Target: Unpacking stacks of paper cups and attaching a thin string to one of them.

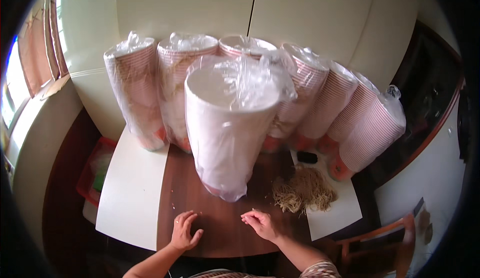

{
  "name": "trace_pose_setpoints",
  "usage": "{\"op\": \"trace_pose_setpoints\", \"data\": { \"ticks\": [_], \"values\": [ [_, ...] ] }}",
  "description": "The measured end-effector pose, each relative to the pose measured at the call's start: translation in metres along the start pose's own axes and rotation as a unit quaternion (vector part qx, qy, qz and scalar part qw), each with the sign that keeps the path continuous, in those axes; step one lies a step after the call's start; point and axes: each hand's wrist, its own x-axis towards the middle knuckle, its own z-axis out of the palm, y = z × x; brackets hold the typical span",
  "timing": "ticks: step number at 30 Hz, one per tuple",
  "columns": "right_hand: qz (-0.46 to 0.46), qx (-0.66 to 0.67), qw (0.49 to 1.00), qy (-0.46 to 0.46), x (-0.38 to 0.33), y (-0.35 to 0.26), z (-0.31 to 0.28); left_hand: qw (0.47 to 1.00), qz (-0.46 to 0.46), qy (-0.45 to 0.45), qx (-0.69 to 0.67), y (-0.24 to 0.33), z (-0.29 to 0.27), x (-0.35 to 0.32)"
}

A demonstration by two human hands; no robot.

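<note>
The front cup stack [227, 148] stood on the brown table [200, 238], in its clear bag, with bunched plastic [265, 80] lying over its mouth; whether that plastic was tied could not be told. It probably stood there, mouth up, because its weight sat well on the base and the bag's end lay within reach.

The left hand [186, 231] lay nearer the person than the front cup stack and to its left, fingers a little spread, thumb apart, seemingly just resting on the wood. The right hand [261, 225] was nearer too, to the stack's right, fingertips drawn close to the thumb; whether they pinched anything could not be told. Neither hand touched the stack, which seemed to need no support.

Behind the front cup stack and to both sides curved a row of bagged cups [372, 130], perhaps set back to leave elbow room. To its right lay a heap of tan strings [304, 190], loose and handy for the right hand, with a small black object [306, 157] beyond.
</note>
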Motion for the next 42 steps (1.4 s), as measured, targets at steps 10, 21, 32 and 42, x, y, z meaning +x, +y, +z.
{"op": "trace_pose_setpoints", "data": {
  "ticks": [10, 21, 32, 42],
  "values": [
    [-0.272, -0.232, 0.93, 0.081, 0.023, -0.112, -0.042, 0.998, 0.011, 0.052, 0.036, 0.004, 0.005, -0.002],
    [-0.482, -0.53, 0.676, 0.172, 0.133, -0.28, -0.05, 0.995, 0.001, 0.081, 0.054, 0.002, 0.012, -0.015],
    [-0.392, -0.428, 0.814, 0.034, 0.119, -0.293, -0.028, 0.99, 0.041, 0.099, 0.089, 0.001, 0.016, -0.016],
    [-0.355, -0.447, 0.804, 0.166, 0.081, -0.345, -0.058, 0.95, 0.048, 0.266, -0.155, 0.054, -0.047, 0.081]
  ]
}}
